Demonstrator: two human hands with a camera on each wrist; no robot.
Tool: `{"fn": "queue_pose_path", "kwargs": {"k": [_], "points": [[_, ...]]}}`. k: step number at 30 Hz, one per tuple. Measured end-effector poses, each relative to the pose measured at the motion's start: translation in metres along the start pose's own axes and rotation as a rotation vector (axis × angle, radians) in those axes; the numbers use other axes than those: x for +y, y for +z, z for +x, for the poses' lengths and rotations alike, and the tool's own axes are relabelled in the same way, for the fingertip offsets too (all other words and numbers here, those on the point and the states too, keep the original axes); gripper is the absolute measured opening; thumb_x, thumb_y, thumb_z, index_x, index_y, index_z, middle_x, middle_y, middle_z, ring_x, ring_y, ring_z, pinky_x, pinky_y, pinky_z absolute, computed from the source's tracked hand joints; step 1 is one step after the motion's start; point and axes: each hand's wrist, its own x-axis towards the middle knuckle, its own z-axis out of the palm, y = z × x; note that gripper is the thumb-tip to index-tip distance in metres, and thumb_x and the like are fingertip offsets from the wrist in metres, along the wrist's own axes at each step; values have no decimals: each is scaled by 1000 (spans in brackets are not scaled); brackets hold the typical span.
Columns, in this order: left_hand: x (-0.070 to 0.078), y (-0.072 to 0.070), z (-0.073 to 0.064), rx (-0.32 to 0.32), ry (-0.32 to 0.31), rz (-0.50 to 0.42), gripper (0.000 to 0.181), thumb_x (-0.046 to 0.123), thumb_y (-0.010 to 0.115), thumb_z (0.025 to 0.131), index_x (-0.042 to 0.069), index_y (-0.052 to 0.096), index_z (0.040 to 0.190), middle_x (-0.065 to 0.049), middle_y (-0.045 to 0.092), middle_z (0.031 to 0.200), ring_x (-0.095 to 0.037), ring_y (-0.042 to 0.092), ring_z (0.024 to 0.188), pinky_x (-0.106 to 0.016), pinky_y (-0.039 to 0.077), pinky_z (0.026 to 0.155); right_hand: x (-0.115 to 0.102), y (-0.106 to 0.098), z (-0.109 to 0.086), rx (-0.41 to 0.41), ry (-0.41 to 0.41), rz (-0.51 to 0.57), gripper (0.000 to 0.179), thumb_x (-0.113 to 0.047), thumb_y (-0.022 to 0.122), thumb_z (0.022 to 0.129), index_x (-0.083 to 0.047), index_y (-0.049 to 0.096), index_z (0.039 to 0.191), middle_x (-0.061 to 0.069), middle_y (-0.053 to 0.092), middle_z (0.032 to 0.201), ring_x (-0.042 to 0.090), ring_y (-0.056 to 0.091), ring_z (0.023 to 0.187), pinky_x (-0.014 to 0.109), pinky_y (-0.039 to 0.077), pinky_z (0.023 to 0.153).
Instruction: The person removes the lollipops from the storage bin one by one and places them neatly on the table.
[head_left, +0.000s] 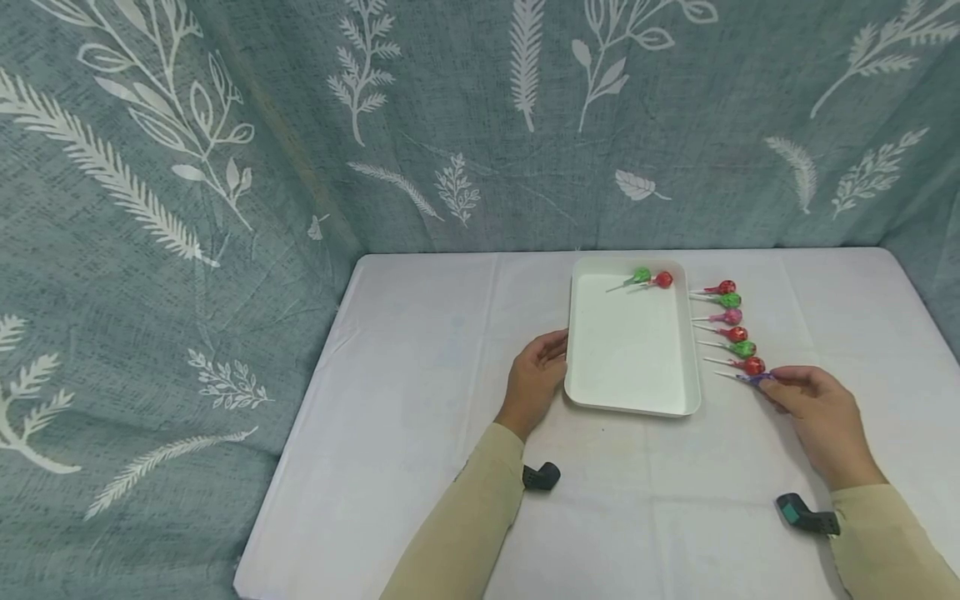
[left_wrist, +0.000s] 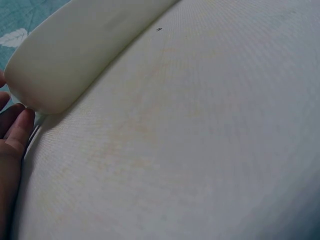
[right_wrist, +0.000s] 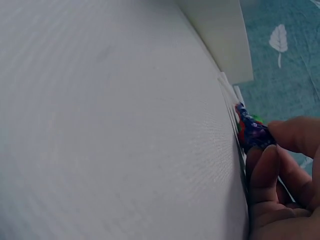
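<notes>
A white rectangular tray (head_left: 633, 350) lies on the table, with a green lollipop (head_left: 641, 276) and a red lollipop (head_left: 663, 280) at its far end. Against the tray's left wall rests my left hand (head_left: 534, 379), its fingertips touching the side near the corner in the left wrist view. To the right of the tray, my right hand (head_left: 821, 417) pinches the wrapped head of a purple-blue lollipop (right_wrist: 257, 132) between thumb and fingers. Its white stick points left towards the tray. This lollipop is nearest to me in a column of several red, green and pink lollipops (head_left: 733, 334).
A white cloth (head_left: 420, 358) covers the table. Teal fabric (head_left: 480, 192) with white leaf prints hangs behind it and on the left. A dark device sits at each wrist, one by the left sleeve (head_left: 542, 477) and one by the right sleeve (head_left: 806, 514).
</notes>
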Motion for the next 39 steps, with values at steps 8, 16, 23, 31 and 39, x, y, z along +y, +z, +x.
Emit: {"fn": "queue_pose_path", "kwargs": {"k": [8, 16, 23, 31, 39], "points": [[-2, -1, 1, -5, 7, -7, 47, -1, 59, 99, 5, 64, 146, -4, 69, 141, -12, 66, 129, -27, 55, 108, -1, 2, -1, 15, -10, -8, 52, -38, 65, 110, 1, 59, 144, 3, 70, 107, 12, 61, 94, 11, 51, 69], [-1, 0, 0, -3, 2, -7, 48, -1, 59, 99, 4, 63, 146, -4, 69, 141, -12, 66, 129, -28, 56, 108, -2, 1, -2, 6, 13, -20, 55, -42, 64, 110, 0, 58, 146, 8, 69, 113, 15, 59, 98, 15, 49, 70], [-1, 0, 1, -1, -2, -9, 48, 0, 59, 99, 6, 64, 146, -3, 69, 140, -13, 66, 129, -27, 56, 108, 0, 1, -1, 2, 4, 23, 51, -41, 65, 110, -2, 60, 142, -2, 68, 113, 12, 59, 99, 10, 52, 71], [2, 0, 0, -3, -7, -19, 48, -3, 59, 99, 5, 64, 146, -6, 69, 142, -17, 66, 130, -27, 56, 108, 2, 1, -1, 21, 9, 58, 39, -38, 63, 112, -7, 62, 136, -2, 65, 117, 11, 59, 99, 10, 53, 72], [2, 0, 0, 3, -16, -8, 47, -2, 61, 99, 8, 65, 145, -4, 69, 141, -14, 66, 130, -26, 56, 107, -2, 0, 0, 44, 41, 183, 19, -31, 65, 111, -18, 65, 124, -6, 67, 110, 11, 61, 97, 10, 55, 74]]}}
